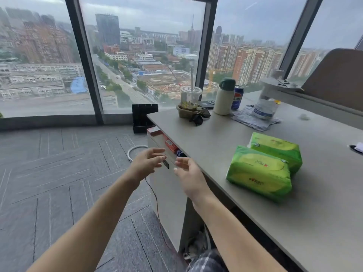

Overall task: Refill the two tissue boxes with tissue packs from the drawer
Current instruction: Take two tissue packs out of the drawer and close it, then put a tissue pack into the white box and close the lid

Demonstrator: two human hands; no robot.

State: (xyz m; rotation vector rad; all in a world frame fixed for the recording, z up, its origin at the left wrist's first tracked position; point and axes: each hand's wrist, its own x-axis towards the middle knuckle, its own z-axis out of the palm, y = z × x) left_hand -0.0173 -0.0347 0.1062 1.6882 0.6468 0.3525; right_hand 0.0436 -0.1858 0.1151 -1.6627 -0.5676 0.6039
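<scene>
Both hands hover empty, fingers spread, beside the drawer [167,146] under the worktop [216,138] edge: left hand [146,163] at 9 o'clock of right hand [189,173]. Two green packs [259,171] lie touching on the worktop at 3 o'clock

Left hand [146,162] and right hand [188,174] outstretched, apparently empty, fingers spread.

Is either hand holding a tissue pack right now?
No. The left hand and right hand are both open and empty by the drawer, while the two green tissue packs lie on the desk.
</scene>
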